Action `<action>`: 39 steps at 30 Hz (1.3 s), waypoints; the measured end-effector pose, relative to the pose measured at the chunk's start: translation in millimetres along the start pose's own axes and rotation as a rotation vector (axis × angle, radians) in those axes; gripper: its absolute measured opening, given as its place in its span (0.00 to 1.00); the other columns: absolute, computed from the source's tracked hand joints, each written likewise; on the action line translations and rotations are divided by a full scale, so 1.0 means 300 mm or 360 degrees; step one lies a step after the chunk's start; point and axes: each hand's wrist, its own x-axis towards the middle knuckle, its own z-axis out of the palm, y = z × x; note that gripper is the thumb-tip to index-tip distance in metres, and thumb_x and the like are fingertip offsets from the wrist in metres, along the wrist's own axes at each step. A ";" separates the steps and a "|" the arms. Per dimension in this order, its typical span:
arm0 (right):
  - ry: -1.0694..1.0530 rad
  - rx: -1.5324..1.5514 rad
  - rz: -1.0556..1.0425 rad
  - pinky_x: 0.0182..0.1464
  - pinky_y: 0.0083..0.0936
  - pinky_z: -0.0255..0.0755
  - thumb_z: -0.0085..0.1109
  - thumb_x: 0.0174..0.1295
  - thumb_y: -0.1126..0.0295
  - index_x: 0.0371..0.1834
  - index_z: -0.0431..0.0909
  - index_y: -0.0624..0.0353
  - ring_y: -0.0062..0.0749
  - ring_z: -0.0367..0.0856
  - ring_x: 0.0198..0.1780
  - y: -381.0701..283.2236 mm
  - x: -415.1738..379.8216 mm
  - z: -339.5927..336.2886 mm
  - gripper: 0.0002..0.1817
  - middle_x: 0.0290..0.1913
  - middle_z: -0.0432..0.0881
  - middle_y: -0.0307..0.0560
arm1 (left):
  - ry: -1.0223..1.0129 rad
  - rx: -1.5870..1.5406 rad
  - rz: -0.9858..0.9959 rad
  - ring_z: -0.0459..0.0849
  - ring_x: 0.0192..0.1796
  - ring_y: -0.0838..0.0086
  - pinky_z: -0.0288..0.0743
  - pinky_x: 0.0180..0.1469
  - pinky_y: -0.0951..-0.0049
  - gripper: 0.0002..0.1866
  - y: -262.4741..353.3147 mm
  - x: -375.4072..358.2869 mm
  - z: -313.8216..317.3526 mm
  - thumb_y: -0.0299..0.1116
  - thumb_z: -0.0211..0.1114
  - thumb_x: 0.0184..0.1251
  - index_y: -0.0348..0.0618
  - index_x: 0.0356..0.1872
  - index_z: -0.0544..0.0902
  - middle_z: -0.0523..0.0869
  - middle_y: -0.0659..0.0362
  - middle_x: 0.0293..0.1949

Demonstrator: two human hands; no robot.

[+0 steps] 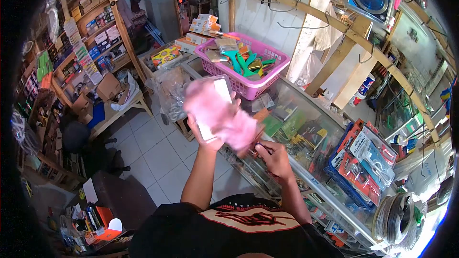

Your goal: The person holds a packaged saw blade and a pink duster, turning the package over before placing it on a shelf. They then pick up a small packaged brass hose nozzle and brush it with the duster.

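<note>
My left hand (206,136) holds up a clear plastic box (215,105) with a white label, raised in front of the glass counter. My right hand (273,155) grips the handle of a pink fluffy duster (224,114), whose blurred head lies across the box. Both hands sit close together, just left of the counter's edge (306,177). The front of the box is partly hidden by the duster.
A pink basket (267,79) of green-handled tools stands on the glass counter. A blue rack of packaged tools (363,162) and wire coils (397,215) sit at the right. Wooden shelves (91,33), cardboard boxes and a tiled floor (153,153) lie to the left.
</note>
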 end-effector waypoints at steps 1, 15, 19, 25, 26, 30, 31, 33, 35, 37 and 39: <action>0.0094 -0.0052 0.0009 0.37 0.28 0.75 0.65 0.77 0.63 0.49 0.86 0.71 0.21 0.79 0.32 -0.006 0.006 -0.001 0.17 0.30 0.86 0.45 | 0.0051 -0.0084 -0.0027 0.81 0.70 0.52 0.75 0.69 0.40 0.51 0.005 0.002 0.039 0.77 0.58 0.67 0.55 0.84 0.64 0.78 0.53 0.75; 0.0059 -0.0134 0.0002 0.39 0.26 0.75 0.64 0.77 0.65 0.39 0.83 0.72 0.19 0.79 0.33 -0.072 -0.007 -0.086 0.16 0.29 0.82 0.41 | -0.0003 -0.0063 0.0053 0.71 0.79 0.53 0.66 0.77 0.36 0.52 0.031 0.001 -0.015 0.79 0.54 0.69 0.56 0.85 0.62 0.71 0.56 0.80; 0.0010 -0.0013 0.0135 0.36 0.25 0.67 0.63 0.79 0.64 0.41 0.83 0.69 0.18 0.70 0.33 -0.051 -0.055 -0.094 0.16 0.29 0.77 0.35 | 0.0132 -0.0089 0.0098 0.62 0.83 0.42 0.58 0.81 0.33 0.60 0.035 0.012 -0.071 0.83 0.54 0.64 0.48 0.86 0.58 0.60 0.39 0.84; -0.0075 0.0005 0.0282 0.43 0.27 0.72 0.62 0.79 0.64 0.47 0.85 0.69 0.20 0.74 0.38 0.075 -0.101 -0.110 0.14 0.32 0.82 0.39 | -0.0135 -0.0705 0.0227 0.57 0.84 0.37 0.55 0.81 0.33 0.62 0.048 0.044 -0.105 0.83 0.56 0.63 0.41 0.85 0.60 0.56 0.32 0.84; -0.0073 -0.0055 0.0333 0.47 0.29 0.76 0.63 0.78 0.64 0.50 0.85 0.70 0.22 0.76 0.40 0.060 -0.098 -0.115 0.16 0.34 0.84 0.42 | 0.0046 -0.0466 0.0215 0.58 0.84 0.37 0.55 0.81 0.33 0.62 0.043 0.039 -0.113 0.83 0.56 0.63 0.42 0.85 0.60 0.57 0.33 0.84; -0.0150 -0.0062 0.0090 0.45 0.27 0.74 0.63 0.78 0.63 0.50 0.86 0.70 0.21 0.76 0.40 0.010 -0.086 -0.146 0.16 0.34 0.84 0.40 | -0.0398 -0.0104 0.0012 0.63 0.83 0.43 0.57 0.81 0.33 0.57 0.042 0.077 -0.018 0.80 0.54 0.67 0.51 0.87 0.56 0.63 0.45 0.84; -0.0116 -0.0068 0.0154 0.46 0.28 0.75 0.64 0.77 0.64 0.50 0.86 0.70 0.21 0.76 0.40 0.019 -0.093 -0.163 0.15 0.34 0.85 0.40 | -0.0162 -0.0227 0.0143 0.63 0.82 0.41 0.57 0.81 0.34 0.57 0.045 0.078 -0.035 0.79 0.56 0.67 0.50 0.87 0.56 0.62 0.43 0.84; -0.0062 -0.0081 0.0273 0.49 0.28 0.76 0.65 0.77 0.65 0.50 0.86 0.70 0.22 0.78 0.41 0.037 -0.104 -0.204 0.15 0.36 0.86 0.41 | -0.0050 -0.0310 0.0240 0.63 0.82 0.38 0.57 0.82 0.36 0.57 0.073 0.087 -0.041 0.77 0.58 0.68 0.50 0.87 0.56 0.60 0.42 0.85; -0.0096 -0.0099 0.0169 0.51 0.28 0.77 0.65 0.76 0.65 0.49 0.86 0.70 0.22 0.79 0.42 0.030 -0.118 -0.221 0.15 0.37 0.87 0.43 | -0.0303 -0.0192 0.0182 0.63 0.82 0.40 0.58 0.82 0.37 0.55 0.097 0.103 -0.011 0.75 0.59 0.69 0.51 0.87 0.56 0.60 0.43 0.85; 0.0001 -0.0039 0.0221 0.52 0.27 0.78 0.64 0.76 0.66 0.50 0.86 0.70 0.24 0.82 0.43 0.023 -0.109 -0.211 0.14 0.40 0.90 0.47 | -0.0210 -0.0164 0.0286 0.65 0.82 0.45 0.59 0.82 0.37 0.53 0.082 0.100 0.014 0.75 0.59 0.69 0.54 0.87 0.58 0.63 0.47 0.84; 0.0129 -0.0146 0.0163 0.49 0.29 0.78 0.64 0.77 0.66 0.50 0.86 0.70 0.24 0.82 0.41 0.008 -0.065 -0.181 0.14 0.39 0.90 0.48 | -0.0169 -0.0491 0.0162 0.72 0.79 0.56 0.64 0.77 0.34 0.49 0.028 0.063 -0.095 0.76 0.56 0.71 0.56 0.85 0.64 0.72 0.58 0.80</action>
